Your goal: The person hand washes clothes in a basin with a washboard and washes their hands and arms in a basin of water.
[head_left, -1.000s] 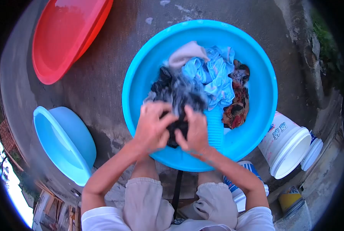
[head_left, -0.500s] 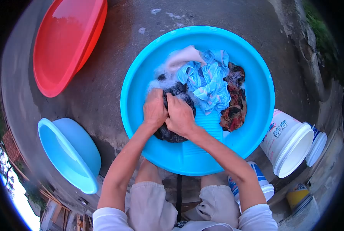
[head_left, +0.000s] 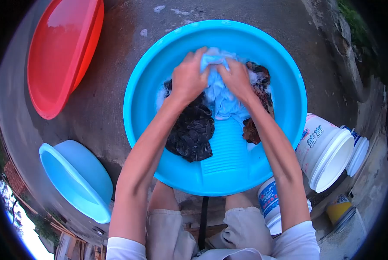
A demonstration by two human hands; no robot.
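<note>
Both hands are at the far side of a large blue tub [head_left: 272,169], gripping a light blue cloth [head_left: 223,96]. My left hand [head_left: 191,77] has its fingers closed on the cloth's left part, and my right hand [head_left: 237,79] is closed on its right part. The cloth hangs down between them onto the ribbed washboard surface [head_left: 226,149]. A black wet cloth [head_left: 191,133] lies in the tub below my left hand. A patterned brown and red cloth [head_left: 263,93] rests to the right, partly behind my right forearm. Suds surround the cloths.
A red basin [head_left: 57,56] leans at the upper left, and a light blue basin [head_left: 79,173] is tilted at the lower left. White buckets [head_left: 324,151] stand to the right. Another blue-labelled bucket [head_left: 270,203] is beside my right forearm, and a yellow container [head_left: 338,210] is farther right.
My hands have left the black cloth, moved up and right, and taken hold of the light blue cloth. The black cloth now lies loose at the tub's left. The view has shifted slightly.
</note>
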